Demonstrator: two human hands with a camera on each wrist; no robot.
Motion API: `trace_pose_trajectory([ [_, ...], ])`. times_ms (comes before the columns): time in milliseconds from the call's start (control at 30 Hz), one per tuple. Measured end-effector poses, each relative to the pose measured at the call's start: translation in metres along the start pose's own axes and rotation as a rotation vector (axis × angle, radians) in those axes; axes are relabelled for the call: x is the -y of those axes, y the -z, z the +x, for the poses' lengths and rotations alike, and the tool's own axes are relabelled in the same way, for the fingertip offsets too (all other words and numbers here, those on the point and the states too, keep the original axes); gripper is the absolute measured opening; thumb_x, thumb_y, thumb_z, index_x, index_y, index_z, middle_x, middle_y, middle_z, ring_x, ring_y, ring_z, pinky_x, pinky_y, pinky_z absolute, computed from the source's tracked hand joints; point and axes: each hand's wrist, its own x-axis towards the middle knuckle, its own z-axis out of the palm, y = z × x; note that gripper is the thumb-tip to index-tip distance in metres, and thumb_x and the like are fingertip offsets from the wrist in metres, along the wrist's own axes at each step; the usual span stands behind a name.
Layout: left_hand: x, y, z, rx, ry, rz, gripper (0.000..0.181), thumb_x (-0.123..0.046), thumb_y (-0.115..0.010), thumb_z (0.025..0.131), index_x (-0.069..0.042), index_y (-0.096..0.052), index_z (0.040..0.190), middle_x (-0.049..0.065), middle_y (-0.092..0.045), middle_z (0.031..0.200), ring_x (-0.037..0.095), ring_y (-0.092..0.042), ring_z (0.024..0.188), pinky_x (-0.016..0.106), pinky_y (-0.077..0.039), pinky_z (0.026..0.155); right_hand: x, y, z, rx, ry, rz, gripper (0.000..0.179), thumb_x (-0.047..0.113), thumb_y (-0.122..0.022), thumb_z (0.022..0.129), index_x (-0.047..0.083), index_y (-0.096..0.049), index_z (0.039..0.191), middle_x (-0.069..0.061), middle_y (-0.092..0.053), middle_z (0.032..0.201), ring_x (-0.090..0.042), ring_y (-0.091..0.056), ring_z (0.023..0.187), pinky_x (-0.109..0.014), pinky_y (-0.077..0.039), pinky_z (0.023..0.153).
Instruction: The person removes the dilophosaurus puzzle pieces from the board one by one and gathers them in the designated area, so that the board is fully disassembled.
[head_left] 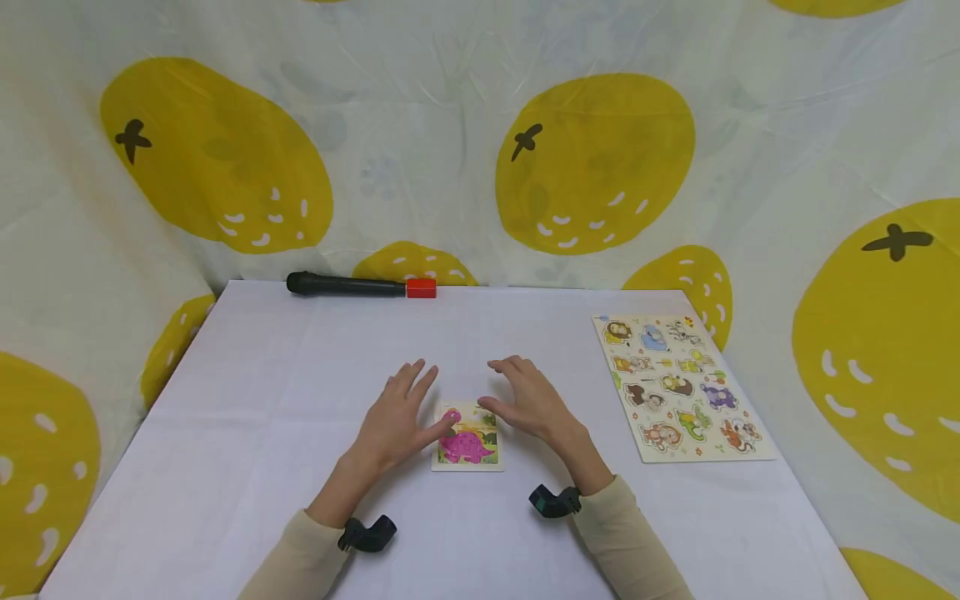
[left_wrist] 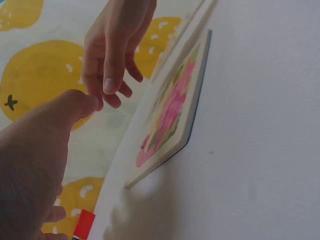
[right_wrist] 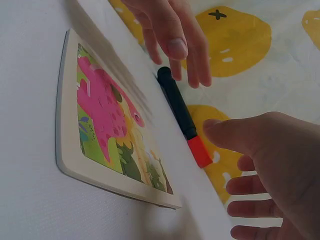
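Observation:
A small square dinosaur puzzle (head_left: 468, 447) with a pink dinosaur and a pale frame lies flat on the white table. My left hand (head_left: 396, 423) hovers at its left side, fingers spread, the thumb overlapping the puzzle's picture in the head view. On the other side my right hand (head_left: 531, 400) is held above the table near the puzzle's upper right corner, fingers loosely bent and thumb apart. Both wrist views show a gap between the hands and the puzzle (right_wrist: 107, 115). Neither hand holds anything.
A black microphone (head_left: 348, 286) with a red end lies along the table's back edge, left of centre. To the right is a larger animal puzzle board (head_left: 663, 408) with several animal pieces. Behind the table (head_left: 247, 433) hangs a curtain printed with yellow fruit.

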Motion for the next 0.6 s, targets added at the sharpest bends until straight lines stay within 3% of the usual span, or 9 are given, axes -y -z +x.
trace_pose_trajectory([
  [400, -0.005, -0.011, -0.006, 0.1, -0.057, -0.074, 0.084, -0.058, -0.067, 0.087, -0.014, -0.041, 0.153, 0.011, -0.037, 0.16, 0.031, -0.038, 0.147, 0.049, -0.046, 0.109, -0.005, -0.004, -0.001, 0.143, -0.012, 0.067, 0.054, 0.038, -0.077, 0.087, 0.01, -0.062, 0.13, -0.006, -0.064, 0.117, -0.022, -0.058, 0.109, -0.041, -0.052, 0.097],
  [600, -0.008, -0.016, -0.008, 0.17, -0.029, -0.116, 0.085, -0.063, -0.065, 0.087, -0.017, -0.04, 0.154, 0.006, -0.034, 0.162, 0.029, -0.034, 0.15, 0.054, -0.045, 0.11, -0.006, -0.007, -0.001, 0.183, -0.011, 0.063, 0.047, 0.034, -0.079, 0.085, 0.01, -0.065, 0.123, -0.004, -0.064, 0.112, -0.018, -0.058, 0.103, -0.039, -0.052, 0.093],
])
